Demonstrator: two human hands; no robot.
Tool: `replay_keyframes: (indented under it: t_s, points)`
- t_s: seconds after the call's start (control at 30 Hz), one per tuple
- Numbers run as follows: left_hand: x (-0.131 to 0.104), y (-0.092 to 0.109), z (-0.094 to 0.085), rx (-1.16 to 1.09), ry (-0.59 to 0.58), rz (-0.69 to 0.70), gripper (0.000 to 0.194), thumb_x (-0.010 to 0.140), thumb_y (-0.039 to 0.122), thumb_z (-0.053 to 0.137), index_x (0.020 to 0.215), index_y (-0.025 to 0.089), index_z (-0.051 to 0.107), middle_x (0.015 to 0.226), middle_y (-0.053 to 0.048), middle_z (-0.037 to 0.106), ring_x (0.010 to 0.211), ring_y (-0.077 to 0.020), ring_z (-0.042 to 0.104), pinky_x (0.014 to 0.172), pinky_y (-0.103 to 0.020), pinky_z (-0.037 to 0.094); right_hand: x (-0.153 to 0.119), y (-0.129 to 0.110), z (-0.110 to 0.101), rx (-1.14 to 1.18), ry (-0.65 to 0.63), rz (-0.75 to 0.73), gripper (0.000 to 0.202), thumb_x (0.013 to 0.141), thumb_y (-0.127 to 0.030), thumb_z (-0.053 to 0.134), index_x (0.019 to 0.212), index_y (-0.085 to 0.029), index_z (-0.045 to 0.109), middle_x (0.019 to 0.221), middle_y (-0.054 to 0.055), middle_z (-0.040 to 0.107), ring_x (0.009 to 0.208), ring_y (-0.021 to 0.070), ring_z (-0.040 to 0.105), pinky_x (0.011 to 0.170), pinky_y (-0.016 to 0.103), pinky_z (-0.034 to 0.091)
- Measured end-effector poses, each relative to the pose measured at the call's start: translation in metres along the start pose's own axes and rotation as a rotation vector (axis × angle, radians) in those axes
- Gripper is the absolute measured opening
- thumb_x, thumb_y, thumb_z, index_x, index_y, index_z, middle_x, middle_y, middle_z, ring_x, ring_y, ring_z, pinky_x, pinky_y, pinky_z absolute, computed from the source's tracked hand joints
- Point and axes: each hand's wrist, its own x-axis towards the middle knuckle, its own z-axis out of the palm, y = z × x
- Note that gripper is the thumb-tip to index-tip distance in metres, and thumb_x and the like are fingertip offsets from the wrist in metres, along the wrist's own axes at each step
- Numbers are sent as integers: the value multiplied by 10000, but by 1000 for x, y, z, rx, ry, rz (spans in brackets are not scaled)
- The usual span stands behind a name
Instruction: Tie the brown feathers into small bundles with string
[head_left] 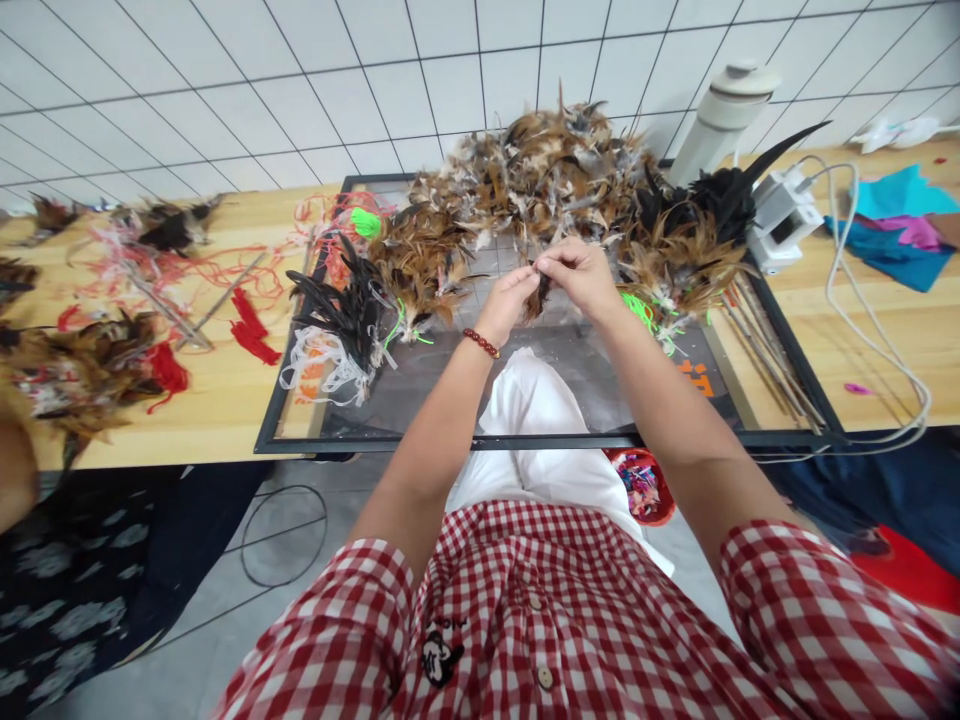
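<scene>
My left hand (510, 302) and my right hand (579, 275) meet above the dark glass panel (450, 372), fingertips pinched together. Between them hangs a small brown feather bunch (535, 298), its top hidden by the fingers. Just beyond my hands lies a big heap of brown feathers (547, 170). To the left are black feathers (345, 300) with white ribbon strips (322, 362) beside them. Right of my right hand, green string (641, 312) lies near more brown feathers (675, 258).
A black frame (442, 443) edges the panel. Thin sticks (772, 345) lie at its right, near a white charger (784, 220) with a cable and a pale bottle (724, 120). Red yarn (253, 328) and feather bundles (90, 370) lie left, where another person sits. A red basket (643, 487) stands below.
</scene>
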Motion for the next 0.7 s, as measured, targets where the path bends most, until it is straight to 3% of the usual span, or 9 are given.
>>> replay_keyframes:
  t_s: [0.1, 0.2, 0.3, 0.4, 0.47, 0.53, 0.7]
  points:
    - [1, -3, -1, 22, -43, -9, 264, 842, 354, 812, 721, 167, 670, 675, 8, 672, 722, -116, 675, 772, -237, 536, -2, -1, 5, 66, -34, 53, 461, 728, -653, 837, 733, -207, 721, 737, 3, 614, 631, 119, 573, 580, 272, 507]
    - [2, -2, -3, -39, 45, 28, 304, 848, 412, 806, 724, 180, 654, 651, 14, 637, 774, -132, 711, 776, -244, 564, -6, -1, 19, 211, -34, 155, 510, 766, -722, 770, 869, -225, 712, 745, -9, 630, 659, 122, 599, 603, 262, 520]
    - [5, 3, -8, -168, 165, 102, 254, 891, 428, 763, 824, 196, 684, 767, -4, 687, 980, -165, 748, 915, -293, 588, -13, 2, 36, 294, -107, 272, 586, 756, -776, 738, 1007, -248, 694, 857, -8, 691, 780, 133, 644, 672, 258, 543]
    - [9, 10, -17, -252, 244, 126, 252, 936, 461, 703, 918, 210, 699, 923, -30, 734, 1192, -205, 720, 1050, -357, 564, -18, 7, 45, 249, -275, 371, 608, 745, -812, 718, 857, -218, 658, 755, -2, 666, 684, 125, 603, 615, 259, 502]
    - [10, 14, -24, -276, 272, 117, 269, 941, 484, 688, 937, 215, 697, 973, -42, 747, 1272, -228, 690, 1097, -380, 546, -16, 9, 40, 205, -283, 374, 600, 755, -797, 725, 737, -209, 609, 597, -29, 561, 541, 92, 475, 533, 249, 417]
    - [11, 18, -31, -301, 305, 115, 266, 950, 476, 677, 944, 211, 694, 1003, -47, 756, 1315, -232, 667, 1125, -383, 527, -10, 8, 27, 201, -212, 356, 555, 785, -738, 747, 707, -213, 585, 521, -64, 450, 477, 73, 348, 488, 247, 342]
    - [13, 24, -42, -375, 399, 120, 235, 1015, 409, 588, 934, 210, 685, 1019, -41, 763, 1315, -188, 664, 1090, -328, 542, 8, 3, -9, 263, -21, 387, 445, 909, -609, 684, 720, -248, 505, 493, -98, 355, 436, 86, 312, 488, 245, 365]
